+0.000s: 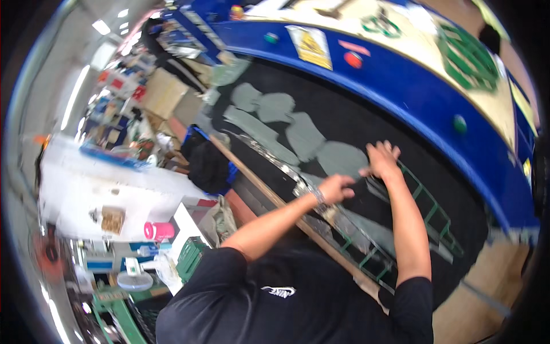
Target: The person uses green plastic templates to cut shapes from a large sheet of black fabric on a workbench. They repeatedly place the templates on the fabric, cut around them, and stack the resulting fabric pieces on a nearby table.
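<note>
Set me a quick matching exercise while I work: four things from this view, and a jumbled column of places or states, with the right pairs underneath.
Things
1. Left hand
2. Grey pieces
3. Red button
4. Fan

Places or states
A. Set in the blue panel
B. At the picture's lower left
C. Lying on the black surface
D. With a band at its wrist

Pairs: 1-D, 2-C, 3-A, 4-B
</note>
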Available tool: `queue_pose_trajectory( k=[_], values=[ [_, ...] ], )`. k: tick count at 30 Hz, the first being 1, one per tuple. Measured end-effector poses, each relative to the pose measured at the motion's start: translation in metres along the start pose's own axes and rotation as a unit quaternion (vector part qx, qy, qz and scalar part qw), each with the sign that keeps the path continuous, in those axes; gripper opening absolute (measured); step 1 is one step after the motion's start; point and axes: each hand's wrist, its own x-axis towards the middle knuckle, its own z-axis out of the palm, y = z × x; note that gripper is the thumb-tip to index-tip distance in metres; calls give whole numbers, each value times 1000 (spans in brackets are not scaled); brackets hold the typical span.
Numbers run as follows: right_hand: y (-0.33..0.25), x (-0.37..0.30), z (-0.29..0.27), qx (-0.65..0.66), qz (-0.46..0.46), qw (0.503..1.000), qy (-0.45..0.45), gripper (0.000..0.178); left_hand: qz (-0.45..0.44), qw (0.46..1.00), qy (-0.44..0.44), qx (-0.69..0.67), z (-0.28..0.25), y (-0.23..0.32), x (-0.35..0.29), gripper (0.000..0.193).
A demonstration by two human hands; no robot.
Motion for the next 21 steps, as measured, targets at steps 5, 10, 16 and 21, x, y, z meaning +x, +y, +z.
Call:
queue_pose_trajectory(
  k=[5,10,16,21],
  values=[
    [10,27,3,-78,12,996,-45,86,25,929,-213,-302,-10,24,-49,38],
    [-20,3,-38,36,-55,994,-83,69,41,916,-136,-374,-55,43,-105,34],
    [-48,-37,-29,440,-268,779,-359,40,111,895,-4,-432,-120,30,-101,19],
    [-84,-25,1,473,-106,778,-399,13,156,908,152,-359,-212,-15,-109,19]
  ],
)
